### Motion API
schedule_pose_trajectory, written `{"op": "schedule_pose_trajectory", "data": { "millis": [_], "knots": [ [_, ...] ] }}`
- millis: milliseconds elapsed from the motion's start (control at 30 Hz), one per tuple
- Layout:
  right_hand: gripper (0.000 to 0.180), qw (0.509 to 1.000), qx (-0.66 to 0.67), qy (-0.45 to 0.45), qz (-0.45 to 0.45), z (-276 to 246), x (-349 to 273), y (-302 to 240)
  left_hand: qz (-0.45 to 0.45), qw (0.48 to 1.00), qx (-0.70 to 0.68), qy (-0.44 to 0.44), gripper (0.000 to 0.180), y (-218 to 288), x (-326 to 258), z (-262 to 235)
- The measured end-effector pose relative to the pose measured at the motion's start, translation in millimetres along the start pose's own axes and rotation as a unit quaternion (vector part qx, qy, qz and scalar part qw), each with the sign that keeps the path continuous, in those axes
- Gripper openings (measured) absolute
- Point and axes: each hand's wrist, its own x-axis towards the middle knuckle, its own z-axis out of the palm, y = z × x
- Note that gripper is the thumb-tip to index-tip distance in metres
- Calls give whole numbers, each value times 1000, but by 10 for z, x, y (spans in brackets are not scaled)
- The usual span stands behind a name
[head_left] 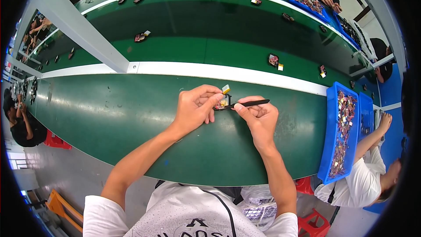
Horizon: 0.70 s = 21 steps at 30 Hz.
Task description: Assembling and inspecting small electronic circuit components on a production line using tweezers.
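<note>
Above the near green workbench, my left hand (193,107) is closed on the left side of a small black plastic housing (229,98). Inside the housing are reddish and yellowish parts, too small to make out. A small silver-and-yellow battery pouch (226,89) sticks up at its far edge, beside my left fingertips. From the right, my right hand (262,116) pinches slim black tweezers (258,102), held nearly level. Their tip reaches the near right edge of the housing; whether it touches an inner part is hidden.
A blue bin (326,149) full of small wired parts stands on the bench at right. Beyond a white rail (175,67) runs a green conveyor belt (175,52) carrying several black housings. A grey post (83,26) rises at left. Co-workers sit across and at right.
</note>
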Motion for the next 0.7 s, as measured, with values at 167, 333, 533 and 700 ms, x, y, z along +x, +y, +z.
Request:
{"op": "schedule_pose_trajectory", "data": {
  "millis": [167, 333, 533, 700],
  "knots": [
    [11, 999, -25, -15, -22, -8, -3, 30, -37, 999, -4, -17, 18, 18, -2, -25],
    [13, 1000, -4, -24, -15, -16, 11, 29, -53, 998, -10, -40, 19, 12, 29, -61],
    [13, 999, 28, -21, 7, -18, -12, -71, -66, 991, -65, -91, 24, 20, 67, -149],
    [11, 997, -26, -8, -79, -6, -61, 14, -65, 986, -86, -130, 29, 62, 89, -190]
  ]
}}
